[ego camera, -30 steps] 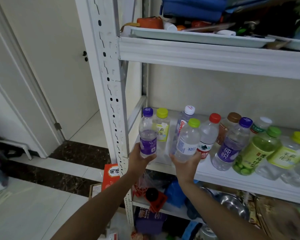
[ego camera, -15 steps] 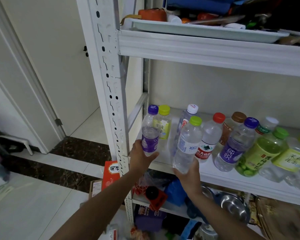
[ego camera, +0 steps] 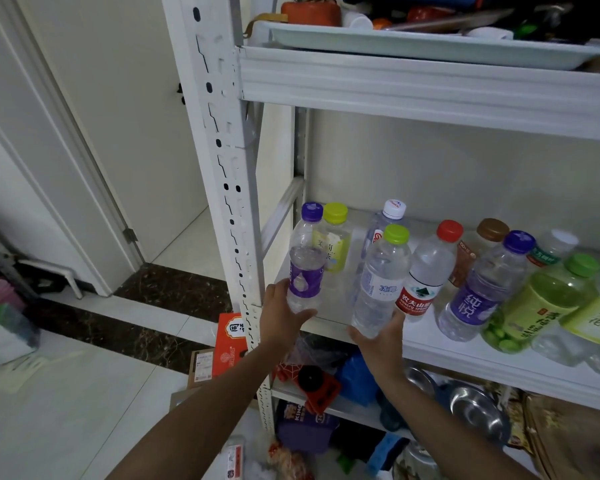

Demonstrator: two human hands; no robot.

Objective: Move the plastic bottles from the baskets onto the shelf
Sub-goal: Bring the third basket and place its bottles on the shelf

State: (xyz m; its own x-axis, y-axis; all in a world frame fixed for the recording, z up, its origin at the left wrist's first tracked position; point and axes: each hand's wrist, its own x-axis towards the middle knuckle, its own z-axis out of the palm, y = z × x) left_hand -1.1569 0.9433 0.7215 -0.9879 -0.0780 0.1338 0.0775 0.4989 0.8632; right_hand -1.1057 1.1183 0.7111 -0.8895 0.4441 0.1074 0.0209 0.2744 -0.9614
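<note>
**Clerk:** Head view, left side first?

**Inspector:** Left hand (ego camera: 280,318) has its fingers wrapped round the purple-cap bottle (ego camera: 305,271), low, at the shelf's (ego camera: 465,353) left end.

**Clerk:** And the right?

**Inspector:** Right hand (ego camera: 378,342) is clamped on the green-cap bottle's (ego camera: 381,285) base, at the front edge. Neither bottle is released. Other bottles (ego camera: 426,271) already stand further right. Baskets are unseen, so the remainder is unknown.

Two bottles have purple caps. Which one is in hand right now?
The leftmost purple-capped bottle, gripped by the left hand; the other purple-capped one sits unheld further right.
</note>
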